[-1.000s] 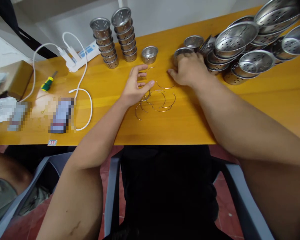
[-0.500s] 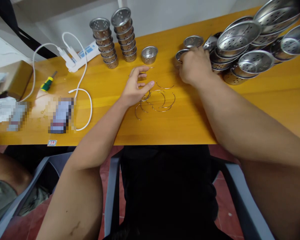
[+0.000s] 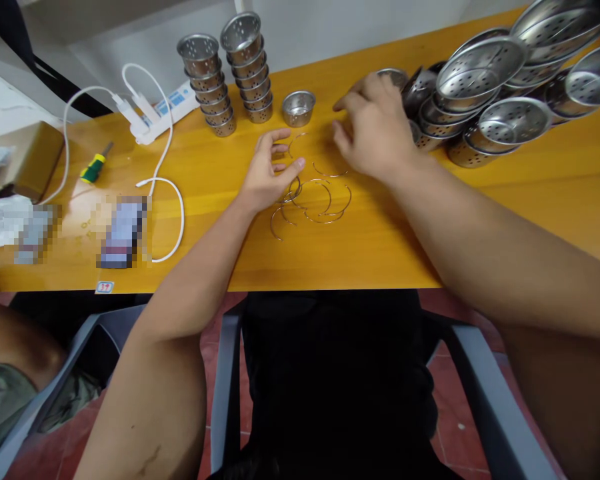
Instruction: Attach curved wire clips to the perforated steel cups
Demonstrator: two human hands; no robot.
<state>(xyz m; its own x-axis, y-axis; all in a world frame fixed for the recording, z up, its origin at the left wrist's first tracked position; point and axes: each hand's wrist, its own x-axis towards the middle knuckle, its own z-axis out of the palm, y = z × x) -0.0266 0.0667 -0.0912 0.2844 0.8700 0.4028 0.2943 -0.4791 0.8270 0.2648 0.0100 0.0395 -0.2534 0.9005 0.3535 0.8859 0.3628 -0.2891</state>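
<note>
My left hand [image 3: 269, 168] rests at the table's middle, fingers loosely curved and apart with nothing between them. Right beside it lie several thin curved wires [image 3: 324, 200], some overlapping. A single small perforated metal cup [image 3: 299, 110] stands upright just beyond its fingertips. My right hand [image 3: 377, 127] hovers near the cups on the right, its thumb and fingers spread and no object visible in its grasp. It partly covers a small metal cup [image 3: 393, 76] behind it. Against its far side lies a tilted metal cup [image 3: 420, 92].
Two stacks of perforated cups [image 3: 211, 87] [image 3: 250, 70] stand at the back. A heap of larger perforated metal cups [image 3: 480, 73] fills the right. Leftward are a power strip [image 3: 167, 112], white cable [image 3: 182, 213], screwdriver [image 3: 96, 165], phone [image 3: 125, 232] and cardboard box [image 3: 33, 160]. Another person's leg [image 3: 17, 343] shows at lower left.
My right hand has shifted slightly left and opened from a closed grip at the small cups, and now hides the nearer one. The tilted cup sits differently. My left hand has barely moved.
</note>
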